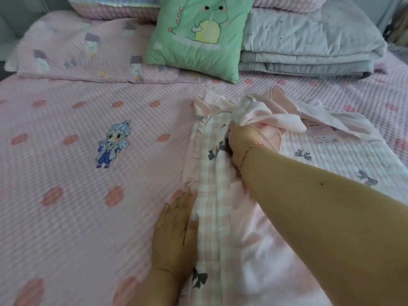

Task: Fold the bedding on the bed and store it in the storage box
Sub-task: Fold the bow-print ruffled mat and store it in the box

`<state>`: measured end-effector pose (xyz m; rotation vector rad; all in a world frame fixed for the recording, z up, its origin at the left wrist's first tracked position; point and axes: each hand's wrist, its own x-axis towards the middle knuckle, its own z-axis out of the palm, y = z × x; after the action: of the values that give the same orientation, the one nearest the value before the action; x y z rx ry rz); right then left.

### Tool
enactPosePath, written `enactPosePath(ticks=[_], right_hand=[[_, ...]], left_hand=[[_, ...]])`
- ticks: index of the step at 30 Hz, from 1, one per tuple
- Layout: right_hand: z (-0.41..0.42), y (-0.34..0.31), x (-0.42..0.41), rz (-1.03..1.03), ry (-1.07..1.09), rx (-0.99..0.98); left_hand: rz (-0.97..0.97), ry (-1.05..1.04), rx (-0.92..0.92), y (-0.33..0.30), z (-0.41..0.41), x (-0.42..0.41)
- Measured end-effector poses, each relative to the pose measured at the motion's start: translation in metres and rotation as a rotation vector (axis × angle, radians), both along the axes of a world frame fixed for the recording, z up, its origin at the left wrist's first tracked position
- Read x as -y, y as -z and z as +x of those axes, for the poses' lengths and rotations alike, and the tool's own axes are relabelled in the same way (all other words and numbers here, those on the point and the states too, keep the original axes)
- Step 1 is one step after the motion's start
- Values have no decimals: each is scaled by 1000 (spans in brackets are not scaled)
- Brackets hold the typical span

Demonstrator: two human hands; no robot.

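Presently I am judging the step in hand to be an early fold of the pink checked cover point(212, 173), which is lying bunched in a long ridge on the right half of the bed point(66, 195). My left hand point(176, 226) is lying flat with straight fingers point(186, 195) pressing against the near left edge of the ridge, thumb resting on the checked fabric; it is holding nothing. My right hand point(240, 140) is reaching across to the far end, its fingers curled into the gathered cloth and gripping a bunch of it; the fingertips themselves are buried in the folds, so I cannot tell how much fabric they are taking. To do this well, I am advising that the left hand be kept pinning the edge while the right draws the far corner out square, smoothing the ridge before any fold is laid, since bunched layers are likely to fold crooked. A white label point(320, 133) is showing just beyond the right hand. A green cushion point(196, 34) and a folded grey quilt point(309, 47) are sitting at the head of the bed, well apart from both hands. No storage box is showing.
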<state>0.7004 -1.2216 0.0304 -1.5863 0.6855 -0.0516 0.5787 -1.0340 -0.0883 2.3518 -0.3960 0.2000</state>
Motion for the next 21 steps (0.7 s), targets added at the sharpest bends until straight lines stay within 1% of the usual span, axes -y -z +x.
enactPosePath(ticks=[2, 3, 5, 6, 7, 9, 11, 13, 15, 18, 21], right_hand=[[-1, 16, -9, 183, 11, -25], [-2, 20, -11, 237, 19, -26], [-5, 25, -10, 291, 5, 32], [-10, 22, -11, 290, -15, 57], [-14, 21, -13, 246, -51, 82], [-39, 15, -15, -91, -149, 109], [-85, 14, -21, -470, -256, 49], [-136, 24, -39, -699, -348, 15], [-164, 42, -62, -796, -390, 17], [-154, 73, -74, -943, -386, -24], [-145, 84, -72, -949, -404, 8]], left_hand=[[-19, -6, -9, 1, 2, 0], [-36, -2, -22, -1, 2, 0], [-56, 1, -23, -1, 2, 1], [-65, -11, -31, -2, 2, 2], [-81, -21, -40, -3, 1, 2], [-91, -33, -51, -3, 0, 2], [-93, -29, -59, -3, 0, 2], [-82, -15, -64, -4, 2, 2], [-57, -2, -71, -7, 3, 2], [-18, 6, -65, -9, 3, 3], [11, 5, -60, -4, 6, 2]])
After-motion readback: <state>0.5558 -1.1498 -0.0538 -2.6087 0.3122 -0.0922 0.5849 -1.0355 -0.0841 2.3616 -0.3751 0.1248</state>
